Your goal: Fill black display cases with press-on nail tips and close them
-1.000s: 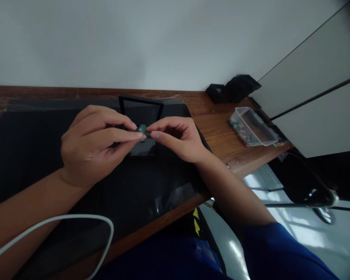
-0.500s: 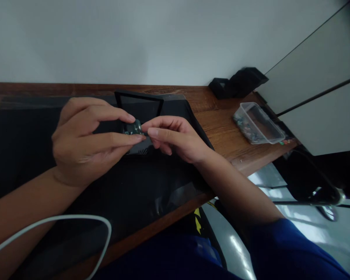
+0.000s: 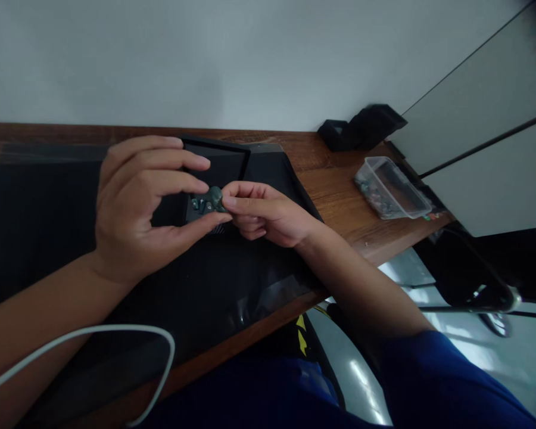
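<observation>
A small dark green figure-like piece [image 3: 214, 198] with short knobs on its left side is pinched between the thumb and index finger of my right hand [image 3: 263, 211]. Around its left side my left hand [image 3: 147, 202] has its fingers spread, the thumb below the piece and the fingertips above. Whether the left thumb touches it is hard to tell. Beneath both hands lies a black mat [image 3: 183, 310], and a black rectangular frame [image 3: 218, 147] is behind the piece, partly covered by my left hand.
A clear plastic box [image 3: 393, 190] with small green pieces stands at the right on the wooden table [image 3: 326, 185]. Black holders [image 3: 361, 126] are by the wall. A white cable [image 3: 116, 328] loops across the lower left, in front of my left forearm.
My left fingers have opened away from the piece, which they were pinching before. The piece has turned, and my right thumb and index finger now grip it.
</observation>
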`<move>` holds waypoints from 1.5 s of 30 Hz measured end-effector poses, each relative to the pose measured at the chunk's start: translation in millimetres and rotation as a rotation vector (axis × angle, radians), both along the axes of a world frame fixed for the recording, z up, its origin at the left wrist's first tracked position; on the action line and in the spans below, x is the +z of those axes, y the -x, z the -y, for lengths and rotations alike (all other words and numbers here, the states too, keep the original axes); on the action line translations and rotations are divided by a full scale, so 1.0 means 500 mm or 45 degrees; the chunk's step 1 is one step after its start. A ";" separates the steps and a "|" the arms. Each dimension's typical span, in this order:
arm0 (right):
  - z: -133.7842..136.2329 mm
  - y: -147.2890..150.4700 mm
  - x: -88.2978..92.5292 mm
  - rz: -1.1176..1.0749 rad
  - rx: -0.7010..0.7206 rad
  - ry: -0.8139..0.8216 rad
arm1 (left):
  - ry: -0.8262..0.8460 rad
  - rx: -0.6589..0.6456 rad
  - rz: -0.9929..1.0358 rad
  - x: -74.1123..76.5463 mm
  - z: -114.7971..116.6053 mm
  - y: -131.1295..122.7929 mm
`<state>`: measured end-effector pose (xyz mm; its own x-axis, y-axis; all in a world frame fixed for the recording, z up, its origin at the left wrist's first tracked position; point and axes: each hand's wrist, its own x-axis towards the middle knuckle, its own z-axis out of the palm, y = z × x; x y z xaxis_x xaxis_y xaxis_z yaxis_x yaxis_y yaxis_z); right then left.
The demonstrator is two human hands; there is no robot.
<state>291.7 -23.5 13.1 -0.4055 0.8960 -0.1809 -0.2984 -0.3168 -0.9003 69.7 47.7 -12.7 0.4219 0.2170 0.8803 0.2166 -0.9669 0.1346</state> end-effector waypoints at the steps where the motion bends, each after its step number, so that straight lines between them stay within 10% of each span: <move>1: 0.001 0.000 0.000 -0.003 0.005 -0.003 | 0.033 0.017 0.003 -0.001 0.000 0.000; 26: 0.006 -0.002 0.008 -0.021 0.056 -0.039 | -0.041 -0.041 -0.082 -0.012 -0.023 0.005; 35: 0.010 -0.008 0.033 0.395 -0.735 -0.378 | 0.173 -0.047 -0.277 -0.019 -0.035 0.003; 45: 0.008 -0.013 0.027 0.623 -0.725 -0.559 | 0.435 0.022 -0.572 -0.038 -0.032 -0.035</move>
<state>298.4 -27.3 26.4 0.1586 0.9685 0.1918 0.1467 0.1690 -0.9746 87.2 63.7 -31.7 0.7329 0.4683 0.4936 0.3402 -0.8805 0.3302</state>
